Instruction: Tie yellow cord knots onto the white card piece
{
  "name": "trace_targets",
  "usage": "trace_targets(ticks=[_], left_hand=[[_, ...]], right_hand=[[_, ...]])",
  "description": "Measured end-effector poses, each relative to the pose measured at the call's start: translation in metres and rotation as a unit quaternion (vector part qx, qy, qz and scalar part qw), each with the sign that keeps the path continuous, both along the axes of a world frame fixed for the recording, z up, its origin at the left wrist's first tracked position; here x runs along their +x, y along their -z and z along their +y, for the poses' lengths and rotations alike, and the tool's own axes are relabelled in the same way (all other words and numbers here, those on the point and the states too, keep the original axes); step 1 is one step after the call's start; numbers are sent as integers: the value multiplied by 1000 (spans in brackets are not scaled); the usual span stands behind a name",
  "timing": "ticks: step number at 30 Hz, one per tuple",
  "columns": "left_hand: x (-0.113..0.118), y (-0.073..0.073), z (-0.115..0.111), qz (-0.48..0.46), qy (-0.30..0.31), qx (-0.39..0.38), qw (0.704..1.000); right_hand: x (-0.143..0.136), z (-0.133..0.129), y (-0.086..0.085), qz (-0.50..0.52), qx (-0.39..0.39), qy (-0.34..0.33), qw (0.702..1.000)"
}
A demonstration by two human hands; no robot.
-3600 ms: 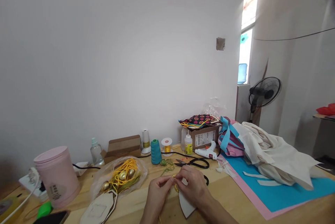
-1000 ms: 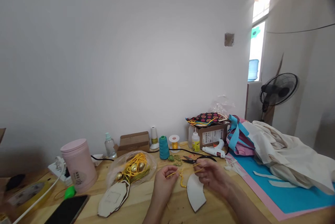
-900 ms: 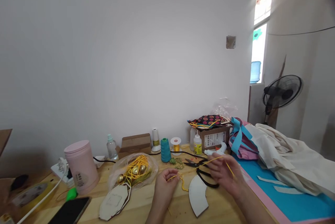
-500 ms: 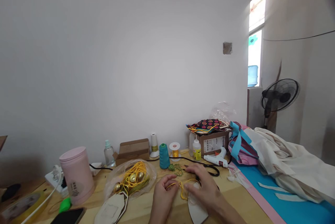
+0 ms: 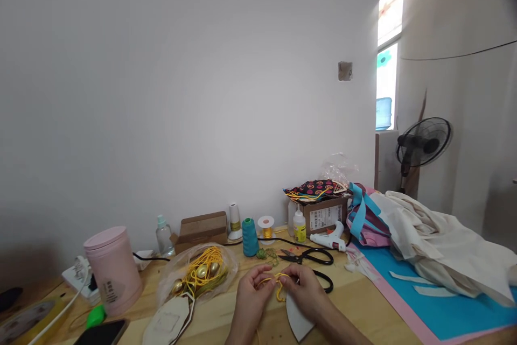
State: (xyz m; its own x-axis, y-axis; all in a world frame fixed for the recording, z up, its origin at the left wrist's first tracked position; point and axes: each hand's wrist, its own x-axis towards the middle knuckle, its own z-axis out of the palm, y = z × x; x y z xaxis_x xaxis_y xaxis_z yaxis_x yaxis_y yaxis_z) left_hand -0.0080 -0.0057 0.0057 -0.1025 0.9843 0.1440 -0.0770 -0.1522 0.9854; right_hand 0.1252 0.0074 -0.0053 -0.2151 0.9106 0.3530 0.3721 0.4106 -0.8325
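Note:
A thin yellow cord [image 5: 279, 294] runs between my two hands above the table, with a short loop hanging down. My left hand [image 5: 253, 292] pinches it between thumb and fingertips. My right hand [image 5: 304, 288] pinches the cord close by, its fingertips almost touching the left ones. Under the right hand lies a white pointed piece [image 5: 297, 315], partly covered by that hand. Just beyond the hands rest black-handled scissors [image 5: 311, 257], and a small tangle of green cord [image 5: 266, 254] sits beside them.
Behind stand a teal thread cone [image 5: 250, 238], a spool of yellow thread [image 5: 266, 229], a glue bottle [image 5: 299, 226] and a glue gun [image 5: 329, 240]. At left are a plastic bag of yellow cord and gold bells [image 5: 202, 272], a pink canister [image 5: 113, 269] and a phone [image 5: 103, 332]. Cream cloth [image 5: 436, 237] lies right.
My right hand has drawn back toward the left hand and closed on the yellow cord, uncovering the scissors. The view has shifted slightly to the right.

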Motion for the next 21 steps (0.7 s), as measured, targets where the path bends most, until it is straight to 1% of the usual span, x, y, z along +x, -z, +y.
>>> trace_targets(ticks=[2,4,8,10,12,16,21], left_hand=[[0,2,0,3,10,-3,1000],[0,3,1,11,12,3,1000],[0,5,1,62,22,15,998],[-2,7,2,98,27,4,995],[-4,9,3,120,18,-14,993],[-6,12,6,136,2,-40,990],[-4,6,3,136,13,-46,990]], right_hand=[[-1,1,2,29,-39,-9,999],[-1,2,3,36,-53,-8,998],[-1,2,5,22,-15,-12,1000],[0,1,6,16,3,-9,1000],[0,1,6,10,11,1,1000],[1,-1,3,3,7,6,1000],[1,1,0,17,-24,-17,999]])
